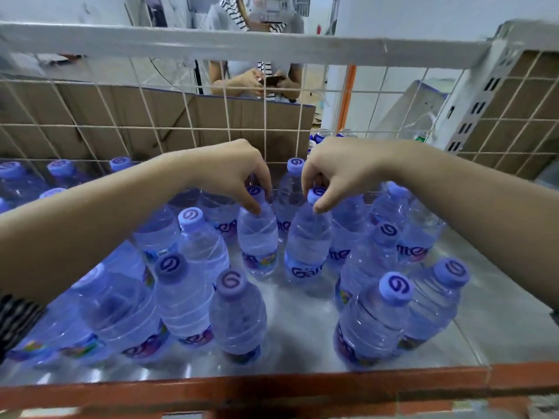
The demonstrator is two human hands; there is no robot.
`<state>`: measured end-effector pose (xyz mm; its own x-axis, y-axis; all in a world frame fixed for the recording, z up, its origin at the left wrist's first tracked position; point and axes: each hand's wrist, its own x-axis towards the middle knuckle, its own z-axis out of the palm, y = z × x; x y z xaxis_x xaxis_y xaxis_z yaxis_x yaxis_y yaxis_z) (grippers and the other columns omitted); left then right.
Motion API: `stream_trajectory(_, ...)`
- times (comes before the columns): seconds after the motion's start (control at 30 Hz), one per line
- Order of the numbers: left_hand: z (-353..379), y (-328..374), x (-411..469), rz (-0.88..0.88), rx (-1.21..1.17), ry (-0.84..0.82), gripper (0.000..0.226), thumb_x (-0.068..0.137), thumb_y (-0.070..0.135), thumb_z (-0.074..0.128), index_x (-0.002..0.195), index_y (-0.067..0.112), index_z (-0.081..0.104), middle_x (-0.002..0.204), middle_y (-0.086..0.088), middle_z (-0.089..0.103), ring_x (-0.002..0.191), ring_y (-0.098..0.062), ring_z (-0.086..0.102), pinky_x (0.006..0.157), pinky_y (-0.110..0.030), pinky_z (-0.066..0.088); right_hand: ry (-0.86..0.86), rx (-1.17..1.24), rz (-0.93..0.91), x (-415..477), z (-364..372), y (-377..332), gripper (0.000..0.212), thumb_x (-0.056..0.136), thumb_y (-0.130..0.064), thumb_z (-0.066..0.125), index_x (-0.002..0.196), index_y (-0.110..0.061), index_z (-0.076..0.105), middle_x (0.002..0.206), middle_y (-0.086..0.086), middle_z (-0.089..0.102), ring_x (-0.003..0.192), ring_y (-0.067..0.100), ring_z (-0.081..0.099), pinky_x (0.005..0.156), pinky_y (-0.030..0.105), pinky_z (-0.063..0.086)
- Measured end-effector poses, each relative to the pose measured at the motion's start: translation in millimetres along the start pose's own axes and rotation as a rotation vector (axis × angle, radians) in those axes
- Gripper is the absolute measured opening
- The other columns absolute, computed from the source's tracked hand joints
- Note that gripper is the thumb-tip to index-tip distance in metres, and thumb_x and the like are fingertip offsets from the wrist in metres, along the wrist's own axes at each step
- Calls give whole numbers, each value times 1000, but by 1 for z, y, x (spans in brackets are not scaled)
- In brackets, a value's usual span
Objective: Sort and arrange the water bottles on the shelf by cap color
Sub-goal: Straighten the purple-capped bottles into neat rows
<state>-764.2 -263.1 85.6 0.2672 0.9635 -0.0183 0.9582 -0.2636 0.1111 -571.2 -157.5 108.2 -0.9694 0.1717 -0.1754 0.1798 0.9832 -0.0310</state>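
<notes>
Our left hand (230,173) pinches the first bottle (257,237) at the neck, just under its lilac cap (255,191). The thumb is on the side nearer the orange front rail (272,388), and the fingers curl over the far side. Our right hand (335,173) pinches the second bottle (307,240) in the same way, below its own cap (317,193). Both bottles stand upright and side by side, well back from the rail and about level with its middle. They are close together but not touching. We cannot tell whether their bases rest on the shelf floor (302,313) or are slightly lifted.

Toward the rail's left end, a dense group of water bottles (184,297) stands upright and shoulder to shoulder. Its nearest member, a dark-capped bottle (239,316), is just behind the rail. Toward the rail's right end stands a smaller group (372,325), and a strip of bare metal floor runs back from the rail between the two groups. Some caps look darker purple and others paler blue-lilac.

Farthest from the rail, a wire mesh panel (181,116) closes the back of the shelf, with brown cardboard (121,116) behind it. Beyond the mesh, a person in a striped top (239,22) holds a phone (272,81) in both hands.
</notes>
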Motion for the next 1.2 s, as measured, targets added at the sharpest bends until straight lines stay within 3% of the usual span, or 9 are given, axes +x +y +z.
stream_trajectory(0.07,0,-6,5,-26,16,32,33,69,44,84,97,28,76,68,19,61,66,0,55,61,-7,35,-10,13,29,11,1,8,19,73,-32,73,80,-14,73,63,-3,69,59,11,66,50,23,46)
stream_trajectory(0.17,5,-9,10,-53,27,74,39,69,52,81,99,28,75,85,9,68,72,-8,55,67,-20,39,41,-7,47,24,6,15,18,69,-32,72,73,-15,71,49,-5,61,44,4,56,43,18,37)
stream_trajectory(0.27,13,-6,14,-50,68,105,42,72,55,77,100,24,73,88,3,69,77,-14,57,70,-28,42,60,-2,100,31,15,22,20,68,-31,70,72,-12,71,48,-4,61,43,5,54,40,16,35)
stream_trajectory(0.5,10,-10,2,-60,44,47,36,69,48,82,98,28,72,66,21,51,69,8,52,60,-7,35,58,119,184,31,27,31,18,72,-35,71,75,-17,72,61,-5,69,54,7,66,48,19,40)
stream_trajectory(0.63,17,-10,3,-134,78,149,43,72,57,76,87,17,73,55,12,47,54,-5,45,55,-17,34,58,119,187,29,28,29,14,75,-34,73,75,-20,71,63,-6,69,56,8,66,48,19,40)
stream_trajectory(0.77,27,1,4,-172,42,207,48,75,59,71,90,14,71,69,-4,58,66,-25,52,64,-39,43,83,94,190,27,28,26,15,76,-35,74,79,-20,72,66,-4,69,59,7,65,50,20,39)
stream_trajectory(0.93,28,6,-2,-227,47,200,44,77,56,73,97,17,71,70,-1,55,66,-22,48,63,-36,42,54,94,184,26,25,21,19,78,-34,75,82,-17,70,67,-3,67,61,13,65,50,21,40)
stream_trajectory(1.07,26,8,-15,-223,61,157,41,84,51,66,96,12,69,77,-9,61,73,-29,57,68,-39,45,22,-36,150,26,9,14,29,79,-50,72,87,-22,71,73,-2,69,67,12,63,56,26,44)
stream_trajectory(1.2,7,-5,-42,-164,51,252,31,94,35,61,107,9,72,89,-11,66,84,-28,60,77,-36,43,144,-10,137,33,-17,-2,26,86,-48,65,87,-23,72,76,-3,71,67,10,64,54,24,42)
